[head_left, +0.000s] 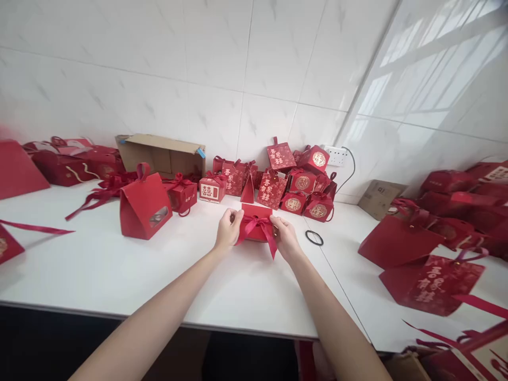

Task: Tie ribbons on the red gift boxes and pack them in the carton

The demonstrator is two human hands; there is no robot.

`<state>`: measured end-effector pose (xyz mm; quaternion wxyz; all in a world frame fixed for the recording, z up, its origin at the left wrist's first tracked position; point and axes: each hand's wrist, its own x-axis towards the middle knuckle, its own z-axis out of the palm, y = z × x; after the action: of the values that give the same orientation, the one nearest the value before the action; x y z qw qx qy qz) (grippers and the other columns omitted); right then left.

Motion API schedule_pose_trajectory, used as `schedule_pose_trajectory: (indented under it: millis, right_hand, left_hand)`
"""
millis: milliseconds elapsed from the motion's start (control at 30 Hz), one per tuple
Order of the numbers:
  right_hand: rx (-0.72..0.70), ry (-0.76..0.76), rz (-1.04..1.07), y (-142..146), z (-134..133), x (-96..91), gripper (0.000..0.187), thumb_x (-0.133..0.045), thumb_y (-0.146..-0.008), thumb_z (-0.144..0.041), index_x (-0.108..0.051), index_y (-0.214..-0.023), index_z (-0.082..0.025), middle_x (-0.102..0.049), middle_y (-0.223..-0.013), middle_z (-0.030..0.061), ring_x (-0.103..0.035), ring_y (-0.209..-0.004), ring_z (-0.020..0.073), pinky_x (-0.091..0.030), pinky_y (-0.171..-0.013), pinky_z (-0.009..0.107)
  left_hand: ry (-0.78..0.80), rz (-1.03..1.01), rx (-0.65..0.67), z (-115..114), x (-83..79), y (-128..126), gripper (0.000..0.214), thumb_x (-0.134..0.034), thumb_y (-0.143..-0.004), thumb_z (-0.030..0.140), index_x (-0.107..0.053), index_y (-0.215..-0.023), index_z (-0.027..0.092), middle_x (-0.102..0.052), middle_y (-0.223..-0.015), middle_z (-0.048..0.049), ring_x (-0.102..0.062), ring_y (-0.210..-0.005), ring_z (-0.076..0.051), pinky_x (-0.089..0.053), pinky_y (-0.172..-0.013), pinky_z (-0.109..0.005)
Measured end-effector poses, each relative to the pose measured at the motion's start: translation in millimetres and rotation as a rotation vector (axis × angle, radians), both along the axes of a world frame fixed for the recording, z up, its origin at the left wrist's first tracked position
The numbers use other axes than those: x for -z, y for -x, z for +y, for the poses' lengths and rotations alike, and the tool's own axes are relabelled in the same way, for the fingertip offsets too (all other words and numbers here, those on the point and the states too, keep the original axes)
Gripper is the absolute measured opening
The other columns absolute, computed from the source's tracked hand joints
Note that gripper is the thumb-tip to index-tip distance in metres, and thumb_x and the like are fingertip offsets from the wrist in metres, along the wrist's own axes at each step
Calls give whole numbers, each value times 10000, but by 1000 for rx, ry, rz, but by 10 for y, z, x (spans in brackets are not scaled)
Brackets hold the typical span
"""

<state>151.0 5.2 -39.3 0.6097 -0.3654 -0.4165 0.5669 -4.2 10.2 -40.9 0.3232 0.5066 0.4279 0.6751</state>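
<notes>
A small red gift box (pixel 256 211) stands on the white table (pixel 119 270), a little beyond its middle. A red ribbon (pixel 260 228) is tied in a bow across the box's front, with one tail hanging down to the right. My left hand (pixel 227 228) pinches the left end of the bow with closed fingers. On the other side my right hand (pixel 284 235) has its fingers closed on the bow's right end. Both forearms reach in from the bottom edge.
A heap of finished red boxes (pixel 301 182) sits against the tiled wall, beside an open cardboard carton (pixel 161 151). A house-shaped red box (pixel 145 206) stands to the left. A black ring (pixel 314 237) lies right of my hands. Flat red bags (pixel 432 283) cover the right side.
</notes>
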Motion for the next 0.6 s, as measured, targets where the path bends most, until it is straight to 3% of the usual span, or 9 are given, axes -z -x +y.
schedule_pose_trajectory:
  millis: [200, 300, 400, 467, 600]
  right_hand:
    - [117, 104, 16, -7, 38, 40, 361, -685, -609, -519, -520, -593, -198, -545, -580, -13, -460, -515, 118, -332, -485, 252]
    - [213, 36, -95, -21, 57, 66, 393, -599, -672, -588, -590, -687, -196, -646, -768, 34, -559, -676, 166, -393, -539, 255]
    - [166, -4, -179, -37, 73, 91, 479, -502, -725, -642, -645, -850, -202, -682, -912, 53, -592, -799, 198, -419, -577, 259]
    - [141, 23, -180, -45, 83, 109, 507, -464, -740, -654, -647, -883, -204, -690, -926, 55, -602, -810, 201, -420, -580, 254]
    - [150, 91, -172, -53, 102, 136, 465, -477, -741, -623, -641, -872, -209, -700, -915, 48, -619, -824, 206, -431, -576, 254]
  left_hand:
    - [64, -56, 5, 86, 25, 33, 367, -618, -702, 489, -450, -590, 181, -453, -566, 46, -444, -573, -101, -386, -589, -236]
    - [125, -81, 46, 88, 40, 40, 361, -537, -736, 532, -488, -680, 179, -526, -646, 15, -508, -597, -121, -419, -543, -238]
    - [170, -64, 113, 76, 53, 35, 360, -509, -746, 521, -554, -821, 171, -603, -776, -36, -570, -670, -158, -442, -515, -245]
    - [175, -35, 140, 73, 63, 38, 366, -540, -733, 482, -576, -929, 176, -627, -902, -65, -598, -777, -182, -477, -584, -264]
    - [145, 23, 119, 87, 95, 95, 433, -576, -687, 319, -530, -1095, 180, -548, -1179, -120, -555, -1056, -237, -465, -878, -378]
